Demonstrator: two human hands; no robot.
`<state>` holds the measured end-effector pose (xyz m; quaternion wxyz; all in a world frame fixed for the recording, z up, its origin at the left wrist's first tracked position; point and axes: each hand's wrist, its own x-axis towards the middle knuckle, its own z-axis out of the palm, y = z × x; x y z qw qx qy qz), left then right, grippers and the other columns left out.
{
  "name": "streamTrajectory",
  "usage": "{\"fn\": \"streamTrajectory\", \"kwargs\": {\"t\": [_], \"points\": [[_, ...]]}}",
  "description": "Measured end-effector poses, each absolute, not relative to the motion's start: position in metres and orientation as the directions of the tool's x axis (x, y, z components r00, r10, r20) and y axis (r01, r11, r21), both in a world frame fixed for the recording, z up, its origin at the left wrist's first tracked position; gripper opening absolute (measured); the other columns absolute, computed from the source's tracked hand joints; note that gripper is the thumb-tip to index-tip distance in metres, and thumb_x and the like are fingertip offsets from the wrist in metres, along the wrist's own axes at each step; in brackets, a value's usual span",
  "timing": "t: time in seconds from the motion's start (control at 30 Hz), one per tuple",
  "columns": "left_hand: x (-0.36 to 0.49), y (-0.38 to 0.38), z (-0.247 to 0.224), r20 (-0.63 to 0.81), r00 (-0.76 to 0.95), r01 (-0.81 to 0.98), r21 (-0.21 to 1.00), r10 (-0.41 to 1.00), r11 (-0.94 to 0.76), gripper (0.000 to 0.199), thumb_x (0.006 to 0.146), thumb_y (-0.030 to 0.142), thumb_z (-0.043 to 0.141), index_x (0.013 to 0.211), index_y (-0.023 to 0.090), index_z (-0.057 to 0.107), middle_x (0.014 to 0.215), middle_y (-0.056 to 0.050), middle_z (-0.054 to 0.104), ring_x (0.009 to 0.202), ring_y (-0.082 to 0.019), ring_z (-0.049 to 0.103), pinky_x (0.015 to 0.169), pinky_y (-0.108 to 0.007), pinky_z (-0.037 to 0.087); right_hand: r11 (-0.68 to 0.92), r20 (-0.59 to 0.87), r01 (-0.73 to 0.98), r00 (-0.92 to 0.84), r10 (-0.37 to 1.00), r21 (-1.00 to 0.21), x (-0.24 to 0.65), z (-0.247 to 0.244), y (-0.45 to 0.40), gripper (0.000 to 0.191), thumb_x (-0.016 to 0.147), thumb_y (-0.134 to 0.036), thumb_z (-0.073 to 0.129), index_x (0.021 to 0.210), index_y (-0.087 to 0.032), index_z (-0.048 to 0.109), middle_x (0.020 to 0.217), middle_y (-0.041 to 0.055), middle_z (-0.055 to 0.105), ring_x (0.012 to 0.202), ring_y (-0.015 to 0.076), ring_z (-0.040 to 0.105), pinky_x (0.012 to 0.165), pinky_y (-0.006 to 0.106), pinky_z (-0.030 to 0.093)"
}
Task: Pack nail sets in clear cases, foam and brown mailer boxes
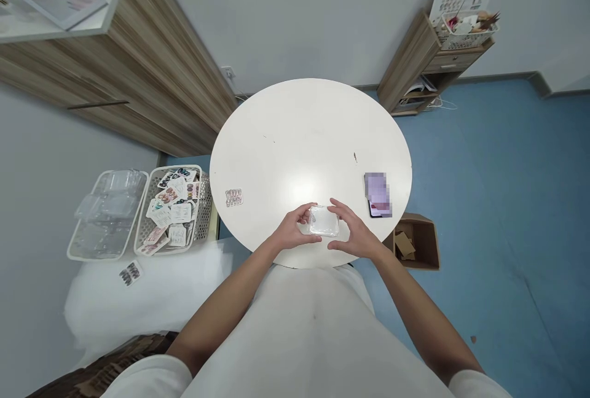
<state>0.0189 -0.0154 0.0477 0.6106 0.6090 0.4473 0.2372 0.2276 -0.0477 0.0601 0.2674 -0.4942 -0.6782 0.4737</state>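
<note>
A small transparent plastic box (324, 222) is held just above the near edge of the round white table. My left hand (294, 228) grips its left side, fingers at the far edge and thumb at the near edge. On the opposite side, my right hand (356, 230) curves around the box, with the index finger at its far right corner and the thumb near the lower right corner. What lies inside the box, if anything, is too faint to make out. A card of press-on nails (234, 197) rests on the table to the left.
A phone (378, 195) lies at the table's (295, 121) right side. On the left stand a basket (203, 226) of nail cards and a bin (75, 249) of transparent boxes, with another nail card (130, 273) nearby. A cardboard box (428, 243) sits on the floor at right.
</note>
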Motion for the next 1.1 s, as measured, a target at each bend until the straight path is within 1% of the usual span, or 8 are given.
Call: {"fn": "streamTrajectory", "kwargs": {"t": [0.07, 0.17, 0.3, 0.5, 0.67, 0.8, 0.97, 1.1], "points": [[0.019, -0.016, 0.047, -0.273, 0.48, 0.227, 0.957, 0.834, 0.182, 0.075, 0.051, 0.029, 0.076, 0.12, 0.026, 0.047, 0.085, -0.001, 0.053, 0.08, -0.015, 0.05, 0.078, -0.03, 0.04, 0.102, -0.087, 0.451, -0.379, 0.921, -0.887, 0.226, 0.06, -0.046, 0.07, 0.06, -0.033, 0.07, 0.123, -0.031, 0.04, 0.136, 0.0063, 0.034, 0.123, 0.0258, 0.034, 0.094, 0.046, 0.037], [0.018, -0.016, 0.045, -0.287, 0.478, 0.183, 0.957, 0.83, 0.225, 0.076, 0.051, 0.028, 0.076, 0.121, 0.026, 0.046, 0.086, -0.002, 0.054, 0.082, -0.015, 0.051, 0.079, -0.031, 0.04, 0.128, -0.065, 0.466, -0.377, 0.924, -0.876, 0.223, 0.057, -0.043, 0.065, 0.062, -0.03, 0.068, 0.121, -0.03, 0.042, 0.135, 0.0069, 0.035, 0.121, 0.0261, 0.037, 0.093, 0.046, 0.038], [0.017, -0.018, 0.042, -0.288, 0.504, 0.122, 0.957, 0.814, 0.263, 0.077, 0.054, 0.028, 0.075, 0.123, 0.025, 0.043, 0.09, -0.003, 0.056, 0.083, -0.015, 0.052, 0.079, -0.031, 0.04, 0.141, -0.031, 0.428, -0.371, 0.928, -0.893, 0.22, 0.055, -0.041, 0.062, 0.062, -0.027, 0.066, 0.119, -0.027, 0.044, 0.129, 0.0089, 0.042, 0.118, 0.0255, 0.04, 0.09, 0.044, 0.04], [0.024, -0.022, 0.042, -0.318, 0.509, 0.006, 0.931, 0.8, 0.366, 0.077, 0.054, 0.029, 0.075, 0.123, 0.023, 0.042, 0.091, -0.004, 0.057, 0.082, -0.015, 0.054, 0.076, -0.03, 0.042, 0.128, 0.018, 0.367, -0.288, 0.957, -0.921, 0.216, 0.049, -0.037, 0.051, 0.056, -0.025, 0.066, 0.105, -0.024, 0.052, 0.115, 0.0099, 0.051, 0.11, 0.0273, 0.046, 0.08, 0.04, 0.044], [0.028, -0.023, 0.043, -0.311, 0.51, -0.075, 0.913, 0.802, 0.401, 0.078, 0.054, 0.028, 0.075, 0.124, 0.023, 0.04, 0.093, -0.005, 0.058, 0.083, -0.015, 0.055, 0.075, -0.029, 0.043, 0.086, 0.02, 0.288, -0.226, 0.974, -0.954, 0.211, 0.042, -0.037, 0.049, 0.053, -0.024, 0.066, 0.101, -0.024, 0.053, 0.112, 0.0105, 0.051, 0.106, 0.0271, 0.048, 0.072, 0.035, 0.047], [0.028, -0.024, 0.043, -0.317, 0.533, -0.086, 0.902, 0.785, 0.423, 0.08, 0.055, 0.029, 0.075, 0.125, 0.023, 0.038, 0.091, -0.005, 0.059, 0.08, -0.015, 0.055, 0.073, -0.029, 0.043, 0.082, 0.027, 0.255, -0.212, 0.977, -0.964, 0.211, 0.039, -0.039, 0.047, 0.052, -0.023, 0.067, 0.098, -0.023, 0.054, 0.111, 0.0104, 0.051, 0.107, 0.0271, 0.048, 0.071, 0.034, 0.046], [0.029, -0.027, 0.041, -0.305, 0.541, -0.095, 0.904, 0.784, 0.417, 0.078, 0.057, 0.027, 0.074, 0.126, 0.023, 0.037, 0.089, -0.004, 0.059, 0.078, -0.014, 0.055, 0.071, -0.027, 0.043, 0.032, -0.024, 0.278, -0.197, 0.98, -0.96, 0.213, 0.036, -0.043, 0.048, 0.051, -0.022, 0.067, 0.096, -0.023, 0.054, 0.113, 0.0105, 0.049, 0.105, 0.0276, 0.049, 0.071, 0.035, 0.046], [0.027, -0.028, 0.038, -0.302, 0.547, -0.088, 0.907, 0.781, 0.413, 0.078, 0.058, 0.025, 0.073, 0.126, 0.024, 0.036, 0.091, -0.004, 0.058, 0.078, -0.014, 0.055, 0.07, -0.027, 0.044, 0.085, 0.034, 0.245, -0.203, 0.979, -0.966, 0.213, 0.036, -0.046, 0.049, 0.051, -0.021, 0.066, 0.098, -0.024, 0.053, 0.111, 0.0099, 0.05, 0.108, 0.0275, 0.047, 0.069, 0.033, 0.047]]}}
